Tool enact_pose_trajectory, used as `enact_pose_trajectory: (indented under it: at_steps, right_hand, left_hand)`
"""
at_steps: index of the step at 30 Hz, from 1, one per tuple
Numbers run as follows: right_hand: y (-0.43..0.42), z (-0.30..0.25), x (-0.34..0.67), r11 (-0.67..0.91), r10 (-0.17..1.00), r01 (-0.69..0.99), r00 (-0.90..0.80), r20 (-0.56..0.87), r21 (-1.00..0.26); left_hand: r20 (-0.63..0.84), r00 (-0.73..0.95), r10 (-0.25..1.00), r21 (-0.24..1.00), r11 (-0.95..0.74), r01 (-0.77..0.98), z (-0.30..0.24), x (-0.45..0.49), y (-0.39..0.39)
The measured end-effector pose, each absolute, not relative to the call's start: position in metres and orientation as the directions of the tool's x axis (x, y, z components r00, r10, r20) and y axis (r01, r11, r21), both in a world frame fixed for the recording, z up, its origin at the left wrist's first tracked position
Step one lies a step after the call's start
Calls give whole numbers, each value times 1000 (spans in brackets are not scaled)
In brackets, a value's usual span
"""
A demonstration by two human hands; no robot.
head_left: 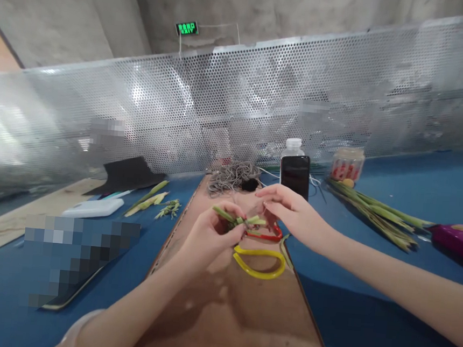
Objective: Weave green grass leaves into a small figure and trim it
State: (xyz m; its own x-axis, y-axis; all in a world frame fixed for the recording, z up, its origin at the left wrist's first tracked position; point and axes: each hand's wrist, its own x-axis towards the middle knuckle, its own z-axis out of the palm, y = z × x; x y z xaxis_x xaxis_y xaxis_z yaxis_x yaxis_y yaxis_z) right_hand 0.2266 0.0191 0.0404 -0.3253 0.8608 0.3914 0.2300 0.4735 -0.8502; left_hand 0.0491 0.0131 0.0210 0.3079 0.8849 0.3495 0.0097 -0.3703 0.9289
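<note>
In the middle of the head view, my left hand [214, 231] pinches a small bundle of green leaf strips [257, 220] between thumb and fingers. My right hand [293, 214] is just to the right of the bundle, fingertips drawn together; whatever they grip, if anything, is too small to make out. Beneath both hands, a pair of scissors with one red and one yellow handle loop [261, 275] lies on the brown cardboard [218, 323]; the blades are hidden. Beyond my hands sits a tangled heap of grey cord [231, 180] with a black lump at its edge.
A phone [295, 173] stands against a white-capped bottle [293, 144]. To the right are a jar [348, 165], long green leaves [377, 213] and a purple object [458, 244]. At left lie plant pieces [148, 204], a white case [93, 207] and a dark sheet [129, 175]. Perforated metal [230, 98] closes the back.
</note>
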Motion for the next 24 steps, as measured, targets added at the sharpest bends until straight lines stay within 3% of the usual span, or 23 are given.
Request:
enact_pose_trajectory:
  at_steps: [4, 7, 13, 24]
  right_hand:
    - [18, 36, 228, 726, 687, 394, -373, 624, -564]
    - [13, 33, 226, 801, 594, 409, -455, 664, -436]
    - [14, 28, 223, 829, 540, 441, -469, 699, -344]
    - [10, 28, 219, 840, 492, 486, -498, 715, -240]
  left_hand:
    - [275, 316, 908, 957, -228, -178, 19, 47, 18]
    - [217, 371, 903, 951, -111, -288, 17, 48, 19]
    - [139, 454, 880, 919, 56, -390, 18, 48, 17]
    - [111, 373, 921, 913, 54, -404, 23, 50, 17]
